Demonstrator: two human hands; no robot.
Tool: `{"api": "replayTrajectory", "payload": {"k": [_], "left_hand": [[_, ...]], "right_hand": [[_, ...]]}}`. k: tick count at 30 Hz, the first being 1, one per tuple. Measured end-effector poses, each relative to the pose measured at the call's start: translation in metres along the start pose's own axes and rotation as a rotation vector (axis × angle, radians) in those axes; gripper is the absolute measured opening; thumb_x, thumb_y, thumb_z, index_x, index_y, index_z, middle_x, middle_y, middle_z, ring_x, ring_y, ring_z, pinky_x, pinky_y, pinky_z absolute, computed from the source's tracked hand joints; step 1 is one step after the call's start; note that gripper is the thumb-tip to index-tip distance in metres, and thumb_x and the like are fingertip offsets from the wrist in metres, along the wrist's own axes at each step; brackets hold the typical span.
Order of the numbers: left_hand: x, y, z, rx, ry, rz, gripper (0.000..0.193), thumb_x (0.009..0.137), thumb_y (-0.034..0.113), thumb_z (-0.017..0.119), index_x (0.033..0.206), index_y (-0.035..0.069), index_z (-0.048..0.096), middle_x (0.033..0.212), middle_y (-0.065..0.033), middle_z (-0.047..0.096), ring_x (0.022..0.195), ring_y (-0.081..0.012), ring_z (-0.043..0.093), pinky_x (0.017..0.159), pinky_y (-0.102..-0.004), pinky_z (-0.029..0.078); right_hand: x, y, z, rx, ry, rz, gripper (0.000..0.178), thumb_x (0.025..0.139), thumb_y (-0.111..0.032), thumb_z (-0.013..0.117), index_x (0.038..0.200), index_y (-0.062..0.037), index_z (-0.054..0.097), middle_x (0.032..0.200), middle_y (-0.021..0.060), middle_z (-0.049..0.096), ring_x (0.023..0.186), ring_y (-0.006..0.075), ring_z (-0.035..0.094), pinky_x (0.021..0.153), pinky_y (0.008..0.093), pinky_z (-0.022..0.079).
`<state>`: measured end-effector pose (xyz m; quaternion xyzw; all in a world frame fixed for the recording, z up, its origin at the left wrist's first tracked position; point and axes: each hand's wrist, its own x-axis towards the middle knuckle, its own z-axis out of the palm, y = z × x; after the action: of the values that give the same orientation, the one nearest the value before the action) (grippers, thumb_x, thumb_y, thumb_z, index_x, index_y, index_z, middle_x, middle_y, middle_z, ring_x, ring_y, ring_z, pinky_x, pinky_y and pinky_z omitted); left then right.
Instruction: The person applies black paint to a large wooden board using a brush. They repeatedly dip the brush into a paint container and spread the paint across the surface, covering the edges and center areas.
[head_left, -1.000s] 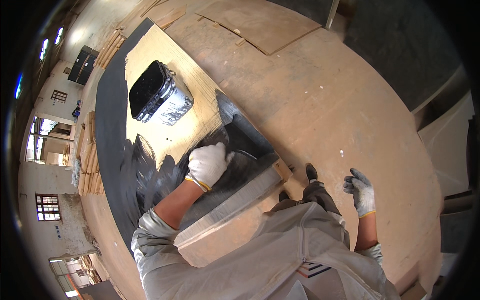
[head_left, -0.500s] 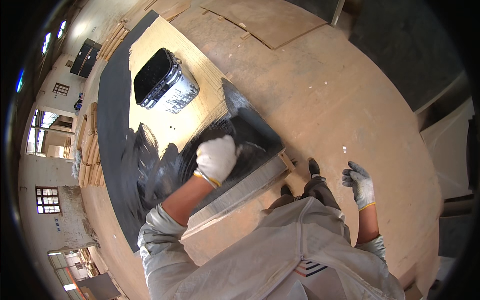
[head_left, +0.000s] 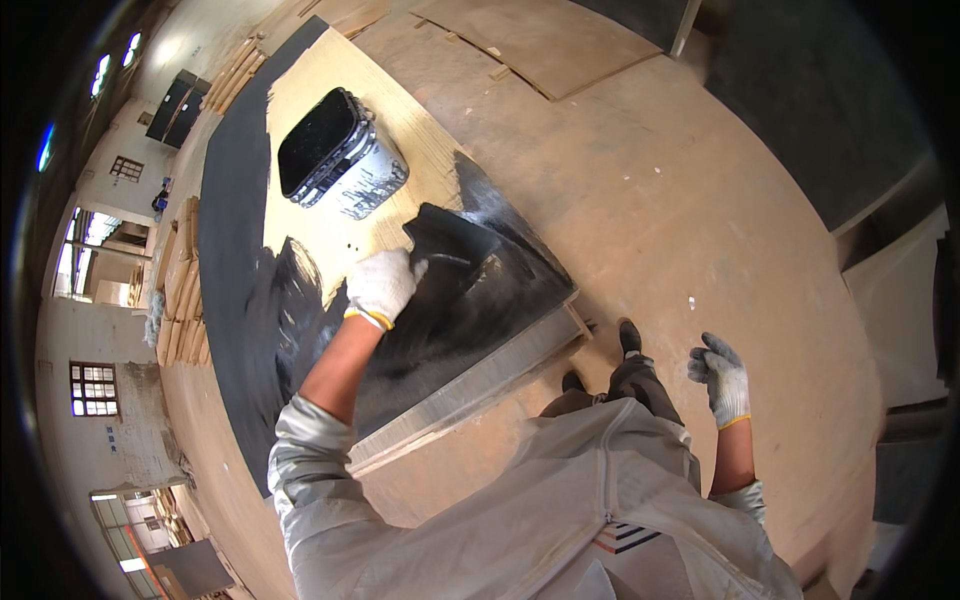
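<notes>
My left hand (head_left: 382, 288), in a white work glove with a yellow cuff, is closed over the near part of a pale wooden board (head_left: 430, 140). What it grips is dark and blends into the wet black paint (head_left: 480, 300), so its kind cannot be made out. Paint covers the board's near end and left side. On the bare wood beyond the hand stands a white bucket (head_left: 375, 180), smeared with black and holding black paint. My right hand (head_left: 722, 378), gloved with greyish fingertips, hangs away from the board, fingers loosely bent and apart, holding nothing.
The board tops a thick stack whose near edge (head_left: 470, 375) faces me. My feet (head_left: 628, 338) stand on the brown floor beside its corner. Flat brown sheets (head_left: 560, 40) lie beyond to the right. Long wrapped bundles (head_left: 180, 290) are piled along the left.
My left hand has moved left and slightly away from me across the board. Black paint now reaches farther over the bare wood near the bucket. My right hand stays nearly still.
</notes>
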<state>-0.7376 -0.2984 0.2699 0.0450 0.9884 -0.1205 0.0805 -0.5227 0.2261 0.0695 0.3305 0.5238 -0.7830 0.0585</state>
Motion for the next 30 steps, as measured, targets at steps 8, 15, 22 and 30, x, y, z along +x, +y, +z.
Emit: {"api": "replayTrajectory", "payload": {"k": [8, 15, 22, 30], "left_hand": [[0.000, -0.017, 0.000, -0.012, 0.014, -0.018, 0.047, 0.099, 0.054, 0.066, 0.099, 0.008, 0.077, 0.090, -0.0201, 0.077, 0.085, -0.0395, 0.077, 0.073, -0.0522, 0.060], [-0.029, -0.018, 0.001, 0.001, -0.064, 0.059, 0.048, 0.100, 0.054, 0.066, 0.100, 0.006, 0.075, 0.088, -0.0195, 0.077, 0.085, -0.0386, 0.077, 0.076, -0.0514, 0.060], [0.002, 0.019, 0.008, -0.058, 0.015, 0.007, 0.046, 0.101, 0.052, 0.066, 0.110, 0.008, 0.076, 0.090, -0.0201, 0.078, 0.083, -0.0379, 0.077, 0.072, -0.0511, 0.060], [-0.010, 0.060, -0.001, -0.130, -0.029, -0.279, 0.042, 0.098, 0.049, 0.070, 0.094, 0.008, 0.076, 0.085, -0.0183, 0.078, 0.079, -0.0375, 0.077, 0.070, -0.0485, 0.061]], "right_hand": [[0.007, 0.010, -0.003, 0.008, -0.030, 0.000, 0.060, 0.097, -0.006, 0.058, 0.154, 0.0083, 0.048, 0.108, 0.0223, 0.075, 0.079, 0.0270, 0.073, 0.069, 0.0396, 0.061], [0.010, -0.001, 0.010, 0.002, -0.044, 0.007, 0.053, 0.099, -0.001, 0.054, 0.151, 0.0081, 0.052, 0.106, 0.0208, 0.076, 0.076, 0.0248, 0.073, 0.068, 0.0368, 0.062], [0.039, -0.016, 0.020, -0.076, -0.083, 0.054, 0.053, 0.098, 0.000, 0.055, 0.151, 0.0079, 0.053, 0.106, 0.0210, 0.076, 0.076, 0.0252, 0.074, 0.066, 0.0365, 0.063], [0.136, -0.060, 0.047, -0.135, -0.296, 0.125, 0.056, 0.097, -0.005, 0.062, 0.151, 0.0065, 0.051, 0.108, 0.0236, 0.073, 0.080, 0.0303, 0.072, 0.069, 0.0407, 0.062]]}}
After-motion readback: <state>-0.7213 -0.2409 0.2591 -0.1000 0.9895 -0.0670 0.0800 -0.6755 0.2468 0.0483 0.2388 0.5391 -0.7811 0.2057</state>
